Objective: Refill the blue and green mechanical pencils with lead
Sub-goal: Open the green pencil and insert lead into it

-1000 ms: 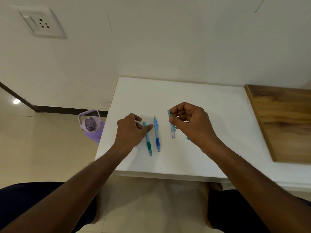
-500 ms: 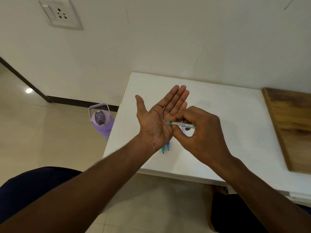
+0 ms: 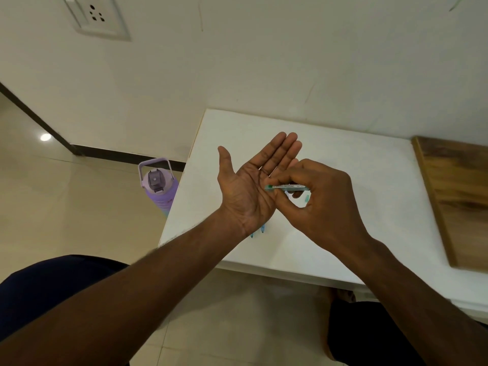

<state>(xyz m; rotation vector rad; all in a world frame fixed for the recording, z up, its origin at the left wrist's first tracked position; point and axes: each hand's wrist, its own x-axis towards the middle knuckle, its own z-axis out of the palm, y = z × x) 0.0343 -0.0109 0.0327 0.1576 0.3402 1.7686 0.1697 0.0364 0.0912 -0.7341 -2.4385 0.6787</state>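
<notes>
palm (image 3: 245, 191) still under lead tube (image 3: 286, 187)

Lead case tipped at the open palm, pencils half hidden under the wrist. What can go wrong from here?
1. The right hand aims the lead case at the heel side of the flat left hand; leads may roll off the uncupped palm.
2. The palm sits near the white table edge, so strays may fall to the floor.
3. Only the pencils' tips show below the wrist; lowering it could knock them.

Purple bottle (image 3: 160, 192), wooden board (image 3: 459, 199), wall socket (image 3: 96, 18)
</notes>
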